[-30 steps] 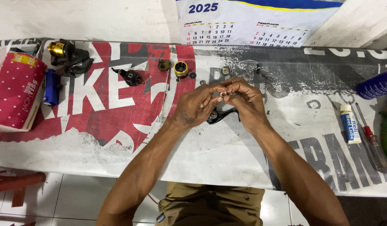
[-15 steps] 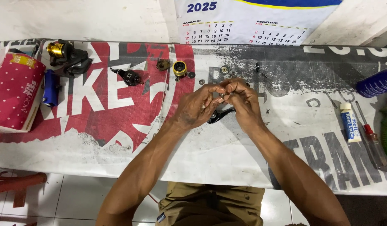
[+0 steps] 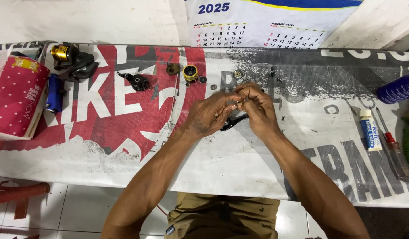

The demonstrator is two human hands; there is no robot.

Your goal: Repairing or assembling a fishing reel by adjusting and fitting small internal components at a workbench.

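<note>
Both hands meet at centre frame, above the banner-covered table [image 3: 102, 155]. Left hand [image 3: 209, 116] and right hand [image 3: 256, 110] pinch a small metal part [image 3: 240, 101] between their fingertips, thumbs and forefingers closed tight on it; part too small to identify, looks thin and silvery. It sits right at the meeting point of the two grips, so neither hand is clearly nearer; its long axis can't be told. Just below the fingers a black handle-like piece [image 3: 233, 122] pokes out between the hands, running left-down to right-up, seemingly lying on the table under the palms; contact unclear. Upper centre: gold spool [image 3: 190, 72], small washers [image 3: 237, 74], a dark brown gear piece [image 3: 172, 68]. Upper left: black reel body [image 3: 74, 59] with gold part, black side plate [image 3: 136, 81], blue cylinder [image 3: 55, 93], pink dotted tissue pack [image 3: 16, 99]. Right edge: white grease tube [image 3: 370, 130], red-handled screwdriver [image 3: 392, 146], green tool [image 3: 408, 138], blue spray can [image 3: 397, 88]. Calendar [image 3: 262, 22] at top.
</note>
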